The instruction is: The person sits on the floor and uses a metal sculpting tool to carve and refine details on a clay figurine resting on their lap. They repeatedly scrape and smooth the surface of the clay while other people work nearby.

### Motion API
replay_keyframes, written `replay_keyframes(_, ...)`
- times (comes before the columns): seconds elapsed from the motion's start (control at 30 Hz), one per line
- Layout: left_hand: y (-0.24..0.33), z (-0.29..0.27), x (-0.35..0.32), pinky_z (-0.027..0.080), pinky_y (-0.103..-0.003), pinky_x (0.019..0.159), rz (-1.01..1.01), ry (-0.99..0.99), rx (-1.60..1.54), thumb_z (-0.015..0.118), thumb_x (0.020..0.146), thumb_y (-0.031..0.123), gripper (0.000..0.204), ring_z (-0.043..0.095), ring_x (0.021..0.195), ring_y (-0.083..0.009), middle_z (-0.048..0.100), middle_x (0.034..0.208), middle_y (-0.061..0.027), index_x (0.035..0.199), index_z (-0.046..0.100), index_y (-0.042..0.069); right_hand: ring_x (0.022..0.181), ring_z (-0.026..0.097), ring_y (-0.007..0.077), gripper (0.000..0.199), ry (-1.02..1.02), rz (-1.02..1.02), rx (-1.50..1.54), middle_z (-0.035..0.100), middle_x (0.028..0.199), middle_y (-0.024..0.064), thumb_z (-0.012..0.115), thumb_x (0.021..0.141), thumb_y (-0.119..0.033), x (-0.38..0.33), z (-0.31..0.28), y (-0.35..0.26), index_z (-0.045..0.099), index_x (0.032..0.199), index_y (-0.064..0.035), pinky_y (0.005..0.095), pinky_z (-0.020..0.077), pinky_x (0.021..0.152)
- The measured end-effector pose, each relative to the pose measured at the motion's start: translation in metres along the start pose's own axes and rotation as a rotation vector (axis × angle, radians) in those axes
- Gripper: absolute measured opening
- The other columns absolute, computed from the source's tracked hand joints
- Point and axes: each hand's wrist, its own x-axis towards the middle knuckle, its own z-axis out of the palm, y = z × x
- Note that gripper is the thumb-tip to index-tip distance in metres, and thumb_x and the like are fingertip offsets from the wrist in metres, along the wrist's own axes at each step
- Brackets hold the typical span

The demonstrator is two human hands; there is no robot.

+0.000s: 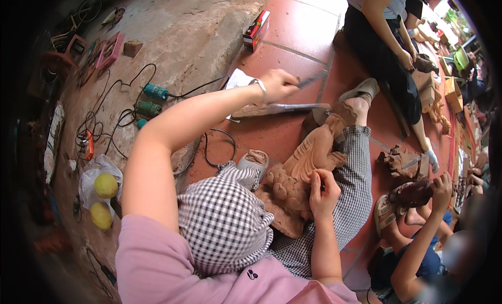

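A reddish-brown wooden carving (303, 165), with a robed figure and rounded forms at its base, lies tilted across my lap between my legs. Raised beyond it, my left hand (280, 86) is closed round a thin dark tool (312, 80), smeared by motion; its exact kind does not show. My right hand (324, 191) rests against the carving's lower right side with fingers curled and thumb pressed in. Whatever is between those fingers is hidden. Below my left hand, a long tool with a wooden handle and metal blade (300, 107) lies beyond the carving.
Green power tools (148, 109) with black cords lie to the left. Two yellow round fruits (106, 186) sit by a plastic bag. A red box (256, 31) stands on the tiles. Co-workers sit at the right, one holding a dark piece (413, 194), near a rough wood chunk (401, 160).
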Motion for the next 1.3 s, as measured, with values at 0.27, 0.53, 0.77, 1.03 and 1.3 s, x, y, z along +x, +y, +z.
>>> replay_keyframes(0.27, -0.236, 0.015, -0.057, 0.053, -0.039, 0.092, -0.756, 0.039, 0.330, 0.065, 0.081, 0.022, 0.021, 0.069, 0.102, -0.0309, 0.073, 0.104, -0.0164, 0.095, 0.077, 0.011, 0.061, 0.060, 0.0155, 0.006, 0.033, -0.028, -0.015, 0.064, 0.073, 0.0091, 0.064, 0.091, 0.001, -0.002, -0.001, 0.001, 0.064, 0.086, 0.0024, 0.0253, 0.0453, 0.055)
replay_keyframes(0.53, -0.236, 0.057, -0.070, 0.052, -0.048, 0.091, -0.764, 0.372, 0.563, 0.062, 0.090, 0.018, 0.022, 0.064, 0.110, -0.0316, 0.067, 0.113, -0.0133, 0.111, 0.065, 0.014, 0.061, 0.059, 0.0157, 0.006, 0.007, -0.009, -0.036, 0.065, 0.074, 0.0081, 0.064, 0.092, 0.001, -0.004, 0.001, 0.002, 0.064, 0.086, 0.0009, 0.0261, 0.0451, 0.056)
replay_keyframes(0.77, -0.215, 0.057, -0.062, 0.054, -0.042, 0.088, -0.955, 0.106, 0.491, 0.076, 0.084, 0.035, 0.035, 0.068, 0.108, -0.0293, 0.071, 0.114, -0.0128, 0.111, 0.071, 0.012, 0.061, 0.060, 0.0162, 0.005, 0.017, -0.027, -0.057, 0.065, 0.074, 0.0078, 0.063, 0.091, 0.001, -0.002, 0.000, 0.000, 0.063, 0.086, 0.0013, 0.0262, 0.0451, 0.056)
replay_keyframes(1.03, -0.225, 0.069, -0.060, 0.056, -0.038, 0.083, -1.067, 0.189, 0.456, 0.083, 0.074, 0.038, 0.027, 0.071, 0.095, -0.0259, 0.075, 0.102, -0.0093, 0.089, 0.077, 0.016, 0.061, 0.060, 0.0174, 0.004, 0.007, -0.030, -0.002, 0.064, 0.074, 0.0088, 0.065, 0.091, 0.001, -0.001, -0.001, 0.001, 0.064, 0.087, 0.0023, 0.0269, 0.0454, 0.056)
replay_keyframes(1.3, -0.243, 0.054, -0.067, 0.054, -0.035, 0.074, -0.799, 0.349, 0.191, 0.082, 0.075, 0.030, 0.023, 0.069, 0.078, -0.0208, 0.073, 0.083, -0.0081, 0.081, 0.071, 0.011, 0.066, 0.059, 0.0106, 0.008, -0.004, -0.019, 0.008, 0.066, 0.079, 0.0068, 0.060, 0.096, -0.002, -0.004, 0.001, -0.001, 0.063, 0.091, 0.0040, 0.0227, 0.0466, 0.061)
